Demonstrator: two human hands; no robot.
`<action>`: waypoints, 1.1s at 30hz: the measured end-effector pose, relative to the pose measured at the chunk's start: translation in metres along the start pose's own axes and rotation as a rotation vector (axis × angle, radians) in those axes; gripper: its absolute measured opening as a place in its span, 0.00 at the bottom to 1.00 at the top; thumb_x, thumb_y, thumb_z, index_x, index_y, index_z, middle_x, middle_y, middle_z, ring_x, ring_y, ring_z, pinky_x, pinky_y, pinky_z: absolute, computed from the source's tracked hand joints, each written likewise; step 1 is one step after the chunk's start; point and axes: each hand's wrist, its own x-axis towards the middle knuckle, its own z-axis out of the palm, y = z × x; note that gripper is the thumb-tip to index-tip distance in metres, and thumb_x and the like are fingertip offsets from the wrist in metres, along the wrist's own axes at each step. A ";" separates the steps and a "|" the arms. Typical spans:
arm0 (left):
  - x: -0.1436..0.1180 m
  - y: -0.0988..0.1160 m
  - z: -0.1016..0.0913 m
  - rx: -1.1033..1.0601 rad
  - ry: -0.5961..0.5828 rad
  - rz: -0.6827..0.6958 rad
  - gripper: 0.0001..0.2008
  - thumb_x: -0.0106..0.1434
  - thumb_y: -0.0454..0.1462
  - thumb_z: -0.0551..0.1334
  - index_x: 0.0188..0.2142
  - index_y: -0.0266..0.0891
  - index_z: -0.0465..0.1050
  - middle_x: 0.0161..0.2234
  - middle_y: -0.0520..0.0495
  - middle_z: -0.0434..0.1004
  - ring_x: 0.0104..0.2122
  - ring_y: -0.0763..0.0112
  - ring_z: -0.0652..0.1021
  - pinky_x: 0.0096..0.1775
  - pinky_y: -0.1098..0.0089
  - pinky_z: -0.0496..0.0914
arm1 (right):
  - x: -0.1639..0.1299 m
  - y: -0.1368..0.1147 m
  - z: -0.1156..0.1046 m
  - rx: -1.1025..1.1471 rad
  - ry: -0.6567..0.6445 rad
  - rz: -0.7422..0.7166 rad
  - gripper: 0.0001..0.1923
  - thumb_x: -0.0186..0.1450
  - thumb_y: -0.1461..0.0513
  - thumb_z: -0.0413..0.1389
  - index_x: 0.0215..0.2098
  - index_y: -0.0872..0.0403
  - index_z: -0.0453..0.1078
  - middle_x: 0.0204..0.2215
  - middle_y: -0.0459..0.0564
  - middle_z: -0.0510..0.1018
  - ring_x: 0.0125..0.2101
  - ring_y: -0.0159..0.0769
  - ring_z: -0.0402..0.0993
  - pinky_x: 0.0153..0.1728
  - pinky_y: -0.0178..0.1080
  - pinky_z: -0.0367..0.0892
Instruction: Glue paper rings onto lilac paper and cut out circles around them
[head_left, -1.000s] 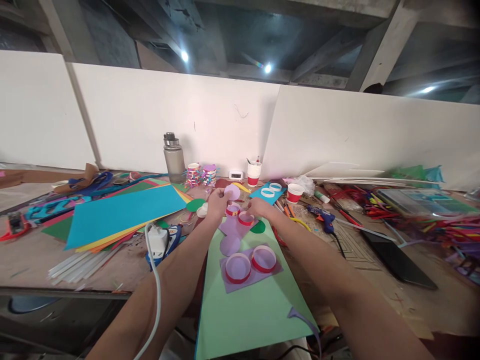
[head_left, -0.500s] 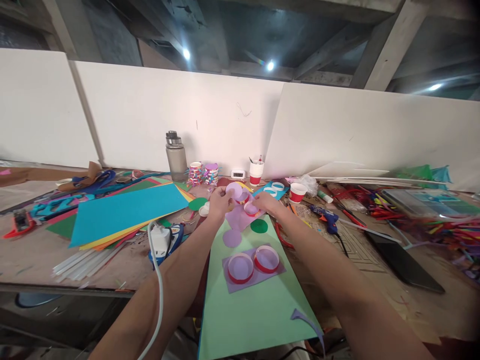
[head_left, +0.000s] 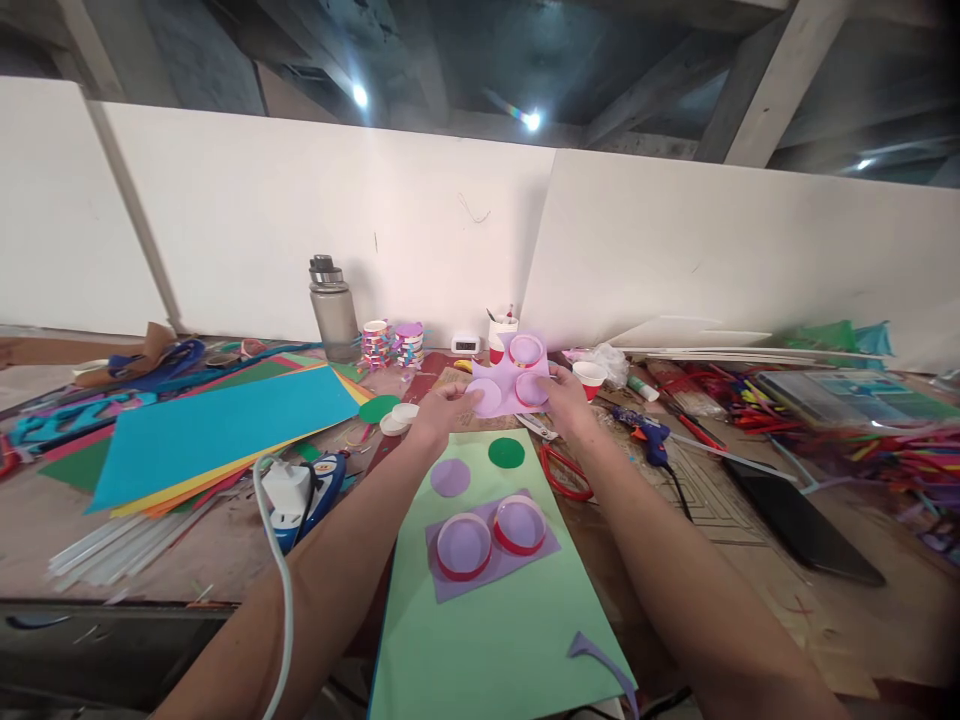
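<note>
A purple paper sheet (head_left: 507, 374) with a cut-out edge is held up above the far end of the green sheet (head_left: 495, 640). Two cup rings (head_left: 526, 350) stand on it. My right hand (head_left: 568, 397) grips its right edge beside the nearer ring. My left hand (head_left: 441, 412) pinches the left edge of a purple paper circle (head_left: 486, 398) that overlaps the sheet; whether it also grips the sheet, I cannot tell. On the green sheet, two red-edged cup rings (head_left: 465, 546) sit on a purple rectangle (head_left: 450, 590), near a loose purple circle (head_left: 450, 478) and a green circle (head_left: 507, 453).
Coloured sheets (head_left: 225, 425), glue sticks (head_left: 135, 535) and a white plug (head_left: 287, 488) with its cable lie left. A bottle (head_left: 334, 315) and decorated cups (head_left: 409, 345) stand behind. Red-handled scissors (head_left: 566, 475), a glue gun (head_left: 651, 435) and a black phone (head_left: 802, 520) lie right.
The purple sheet with its rings has been raised and turned toward me, between both hands. My left hand's circle has moved down to the sheet's left side. The view has shifted slightly.
</note>
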 end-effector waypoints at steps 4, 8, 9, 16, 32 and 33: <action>-0.002 -0.002 0.001 -0.060 -0.132 -0.053 0.19 0.36 0.44 0.77 0.24 0.36 0.75 0.26 0.49 0.76 0.27 0.75 0.74 0.32 0.73 0.68 | -0.003 -0.006 -0.001 0.128 -0.038 -0.004 0.21 0.50 0.56 0.53 0.42 0.53 0.65 0.38 0.51 0.78 0.32 0.37 0.75 0.31 0.38 0.72; -0.003 -0.002 0.002 -0.069 -0.112 -0.028 0.23 0.36 0.42 0.78 0.28 0.35 0.72 0.27 0.50 0.76 0.27 0.74 0.75 0.31 0.72 0.70 | -0.008 -0.012 0.001 0.202 -0.053 -0.015 0.22 0.48 0.56 0.55 0.41 0.54 0.67 0.36 0.50 0.78 0.32 0.37 0.74 0.29 0.37 0.69; -0.003 -0.002 0.002 -0.073 -0.093 -0.005 0.24 0.35 0.41 0.78 0.30 0.36 0.71 0.27 0.51 0.76 0.27 0.74 0.75 0.30 0.72 0.70 | -0.010 -0.013 0.002 0.216 -0.053 -0.020 0.22 0.48 0.56 0.55 0.41 0.54 0.67 0.36 0.49 0.79 0.32 0.37 0.74 0.29 0.37 0.69; -0.007 0.003 0.006 -0.183 -0.099 -0.037 0.32 0.34 0.37 0.79 0.40 0.37 0.70 0.32 0.48 0.80 0.31 0.67 0.79 0.33 0.68 0.73 | -0.014 -0.020 0.000 0.283 -0.078 -0.062 0.21 0.48 0.56 0.59 0.40 0.53 0.67 0.34 0.47 0.79 0.31 0.36 0.73 0.29 0.36 0.67; -0.012 0.002 0.018 -0.588 -0.002 -0.049 0.19 0.43 0.28 0.75 0.36 0.35 0.76 0.35 0.47 0.83 0.38 0.67 0.81 0.46 0.65 0.74 | -0.033 -0.014 0.030 0.388 -0.240 0.069 0.24 0.45 0.46 0.69 0.33 0.51 0.72 0.33 0.47 0.79 0.33 0.36 0.73 0.32 0.38 0.66; -0.013 0.001 0.020 -0.580 -0.013 -0.039 0.19 0.42 0.28 0.75 0.36 0.35 0.76 0.35 0.47 0.83 0.38 0.67 0.81 0.46 0.66 0.74 | -0.034 -0.013 0.033 0.369 -0.247 0.070 0.24 0.44 0.47 0.69 0.31 0.52 0.73 0.30 0.47 0.79 0.30 0.35 0.72 0.30 0.38 0.65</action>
